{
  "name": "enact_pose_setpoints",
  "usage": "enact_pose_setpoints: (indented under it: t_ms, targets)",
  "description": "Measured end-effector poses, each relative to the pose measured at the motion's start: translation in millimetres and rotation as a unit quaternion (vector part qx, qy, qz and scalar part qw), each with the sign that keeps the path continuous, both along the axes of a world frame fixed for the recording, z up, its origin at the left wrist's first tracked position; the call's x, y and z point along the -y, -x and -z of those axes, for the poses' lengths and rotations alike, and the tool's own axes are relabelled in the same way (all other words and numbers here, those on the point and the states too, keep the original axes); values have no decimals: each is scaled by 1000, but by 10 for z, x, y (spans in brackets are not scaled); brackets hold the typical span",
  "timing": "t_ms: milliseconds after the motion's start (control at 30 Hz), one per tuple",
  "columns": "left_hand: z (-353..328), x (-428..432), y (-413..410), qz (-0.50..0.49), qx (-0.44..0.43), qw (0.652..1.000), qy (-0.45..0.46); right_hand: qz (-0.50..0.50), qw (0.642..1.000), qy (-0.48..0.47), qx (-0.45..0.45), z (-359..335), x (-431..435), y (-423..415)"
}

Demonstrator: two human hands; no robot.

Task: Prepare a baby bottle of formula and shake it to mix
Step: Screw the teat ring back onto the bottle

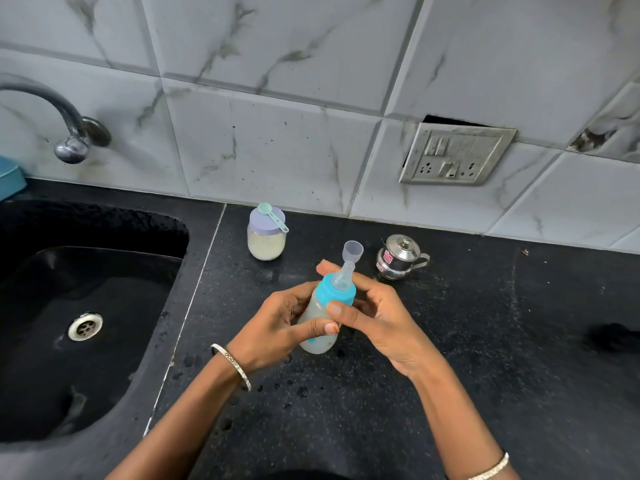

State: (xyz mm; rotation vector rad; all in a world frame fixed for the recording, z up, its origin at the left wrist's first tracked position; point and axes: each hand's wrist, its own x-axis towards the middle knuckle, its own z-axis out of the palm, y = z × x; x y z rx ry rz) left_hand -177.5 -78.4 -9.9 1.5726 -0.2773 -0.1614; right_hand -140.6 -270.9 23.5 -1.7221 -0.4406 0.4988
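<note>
A baby bottle (317, 336) with a blue collar (337, 291) and clear teat holds cloudy pale liquid above the black counter (450, 341). My left hand (277, 327) grips the bottle's body, thumb across its front. My right hand (374, 313) grips the blue collar, thumb on its front and fingers behind. A clear cap (353, 251) stands on the counter just behind the teat. A glass jar of pale powder (266, 242) with a lilac lid stands at the back, with a teal scoop (272, 216) lying on the lid.
A small lidded steel pot (398, 258) stands to the right of the cap. The black sink (83, 323) with its drain and a tap (69, 133) take up the left. A switch and socket plate (453, 154) is on the tiled wall. Water drops speckle the counter.
</note>
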Motion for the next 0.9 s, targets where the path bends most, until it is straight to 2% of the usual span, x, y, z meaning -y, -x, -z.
enact_pose_setpoints:
  t_ms: [133, 333, 533, 667, 767, 833, 900]
  targets:
    - [-28, -44, -14, 5, -2, 1000, -6, 1, 999, -27, 20, 31, -76, 5]
    - [-44, 46, -2, -64, 61, 995, -47, 155, 976, -99, 115, 215, -282, 7]
    - [21, 195, 27, -181, 143, 965, -124, 246, 956, -105, 116, 341, -390, -27]
    - [104, 180, -45, -204, 137, 956, -158, 248, 959, -67, 116, 457, -384, -80]
    - [191, 82, -141, -212, 99, 957, -173, 176, 979, -32, 93, 493, -305, -198]
    - [253, 13, -187, -225, 65, 958, -163, 125, 987, 37, 97, 490, -175, -347]
    - [303, -71, -218, -243, 45, 958, -148, 126, 975, 142, 116, 512, -56, -571]
